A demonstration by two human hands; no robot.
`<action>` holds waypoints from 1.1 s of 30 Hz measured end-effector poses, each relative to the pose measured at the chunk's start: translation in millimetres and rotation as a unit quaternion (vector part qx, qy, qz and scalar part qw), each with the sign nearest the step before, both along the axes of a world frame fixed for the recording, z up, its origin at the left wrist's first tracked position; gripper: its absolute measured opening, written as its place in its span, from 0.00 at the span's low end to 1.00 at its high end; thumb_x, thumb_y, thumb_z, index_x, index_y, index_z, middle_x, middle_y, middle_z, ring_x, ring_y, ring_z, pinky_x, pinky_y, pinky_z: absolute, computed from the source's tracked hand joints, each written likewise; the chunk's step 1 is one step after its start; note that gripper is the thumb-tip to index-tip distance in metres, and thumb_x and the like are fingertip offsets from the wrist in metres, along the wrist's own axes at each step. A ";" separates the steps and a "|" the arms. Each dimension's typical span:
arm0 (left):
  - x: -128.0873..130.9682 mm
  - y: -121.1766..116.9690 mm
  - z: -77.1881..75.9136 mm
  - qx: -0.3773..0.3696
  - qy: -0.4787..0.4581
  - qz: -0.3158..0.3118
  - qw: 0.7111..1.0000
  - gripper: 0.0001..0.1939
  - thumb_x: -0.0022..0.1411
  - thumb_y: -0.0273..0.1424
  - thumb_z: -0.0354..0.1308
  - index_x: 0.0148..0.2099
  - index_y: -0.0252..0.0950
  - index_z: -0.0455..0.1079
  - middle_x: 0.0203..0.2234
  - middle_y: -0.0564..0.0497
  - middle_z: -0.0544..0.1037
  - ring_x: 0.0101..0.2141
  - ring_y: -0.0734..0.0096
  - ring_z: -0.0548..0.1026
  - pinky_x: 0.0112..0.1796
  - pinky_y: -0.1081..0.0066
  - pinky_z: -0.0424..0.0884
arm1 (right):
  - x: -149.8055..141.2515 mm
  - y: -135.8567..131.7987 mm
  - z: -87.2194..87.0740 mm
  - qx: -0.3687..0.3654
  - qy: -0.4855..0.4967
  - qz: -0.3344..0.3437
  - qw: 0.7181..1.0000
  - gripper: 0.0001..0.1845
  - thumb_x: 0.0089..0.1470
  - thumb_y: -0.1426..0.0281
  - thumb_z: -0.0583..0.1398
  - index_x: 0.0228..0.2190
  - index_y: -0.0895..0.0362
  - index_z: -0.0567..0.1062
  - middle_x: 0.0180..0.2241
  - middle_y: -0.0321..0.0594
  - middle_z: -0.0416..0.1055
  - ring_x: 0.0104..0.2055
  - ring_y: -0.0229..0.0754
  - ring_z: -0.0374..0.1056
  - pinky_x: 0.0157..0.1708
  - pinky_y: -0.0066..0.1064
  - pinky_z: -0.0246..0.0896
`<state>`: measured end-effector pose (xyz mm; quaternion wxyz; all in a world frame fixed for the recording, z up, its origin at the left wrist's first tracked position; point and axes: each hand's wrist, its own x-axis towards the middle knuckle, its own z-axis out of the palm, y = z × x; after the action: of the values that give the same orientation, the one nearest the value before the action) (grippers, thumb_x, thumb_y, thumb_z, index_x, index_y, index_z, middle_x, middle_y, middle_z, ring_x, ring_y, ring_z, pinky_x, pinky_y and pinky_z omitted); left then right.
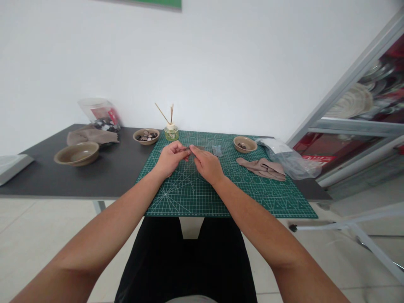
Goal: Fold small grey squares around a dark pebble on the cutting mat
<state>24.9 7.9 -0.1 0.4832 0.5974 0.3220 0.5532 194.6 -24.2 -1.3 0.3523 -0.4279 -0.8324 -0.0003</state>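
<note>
My left hand (171,159) and my right hand (207,163) meet over the green cutting mat (176,202). Their fingertips pinch together around a small, thin brownish thing (187,148), mostly covered by the fingers and too small to name. Just past my right hand lies a small clear plastic packet (217,150) on the mat. To the right of it stands a tan bowl (251,145) with a few dark pebbles inside. A crumpled brownish cloth (263,168) lies in front of that bowl.
Beyond my left hand are a reed diffuser (171,133) and a bowl of mixed pebbles (139,140). Farther left sit another bowl (77,155), a brown cloth (85,136) and a clear bag of stones (102,113). A plastic bag (288,160) lies at the table's right end.
</note>
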 end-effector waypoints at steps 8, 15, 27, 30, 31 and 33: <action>2.1 -2.7 3.9 -0.002 0.015 0.010 1.000 0.14 0.49 0.32 0.68 0.28 0.37 0.64 0.19 0.58 0.73 0.21 0.75 0.73 0.27 0.72 0.69 | -0.9 -1.2 1.3 0.005 -0.006 0.009 1.000 0.29 0.60 0.78 0.51 0.61 0.55 0.66 0.61 0.41 0.66 0.60 0.42 0.66 0.59 0.40 0.63; -0.5 -0.8 1.8 -0.001 -0.010 0.002 1.000 0.14 0.49 0.31 0.68 0.29 0.36 0.65 0.20 0.57 0.74 0.23 0.75 0.74 0.30 0.71 0.70 | 1.8 0.2 3.3 -0.006 -0.008 0.006 1.000 0.29 0.59 0.79 0.51 0.60 0.55 0.66 0.61 0.42 0.65 0.60 0.44 0.67 0.60 0.43 0.62; 0.1 -0.4 4.7 -0.030 -0.044 -0.016 0.998 0.16 0.49 0.30 0.69 0.36 0.36 0.65 0.21 0.58 0.74 0.22 0.77 0.73 0.28 0.73 0.72 | 4.3 1.5 -1.6 -0.028 0.127 -0.017 0.991 0.23 0.61 0.75 0.51 0.55 0.52 0.73 0.54 0.39 0.74 0.55 0.43 0.71 0.56 0.39 0.66; 0.2 0.1 4.7 -0.037 -0.028 -0.025 0.999 0.19 0.51 0.32 0.68 0.44 0.36 0.67 0.20 0.59 0.73 0.23 0.75 0.74 0.29 0.72 0.74 | 4.1 1.6 -1.4 -0.020 0.174 -0.009 0.984 0.19 0.61 0.73 0.52 0.50 0.52 0.75 0.51 0.38 0.76 0.52 0.42 0.73 0.54 0.38 0.66; 0.2 0.4 4.4 -0.037 -0.023 -0.026 0.999 0.18 0.51 0.32 0.68 0.44 0.35 0.68 0.20 0.58 0.74 0.23 0.76 0.74 0.30 0.71 0.74 | 4.0 1.9 -1.0 -0.020 0.187 -0.007 0.982 0.19 0.61 0.73 0.52 0.49 0.51 0.76 0.50 0.37 0.77 0.51 0.42 0.73 0.54 0.38 0.66; 0.2 0.6 3.6 -0.042 -0.014 -0.029 0.999 0.18 0.50 0.32 0.69 0.42 0.34 0.69 0.20 0.58 0.74 0.23 0.76 0.74 0.31 0.71 0.75 | 4.1 2.4 0.0 -0.026 0.212 -0.006 0.977 0.17 0.61 0.71 0.53 0.47 0.51 0.77 0.48 0.37 0.78 0.49 0.42 0.74 0.53 0.38 0.66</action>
<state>25.2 8.5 3.5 0.5280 0.5777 0.3207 0.5335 198.7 -21.9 -1.3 0.5097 -0.4320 -0.7358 0.1102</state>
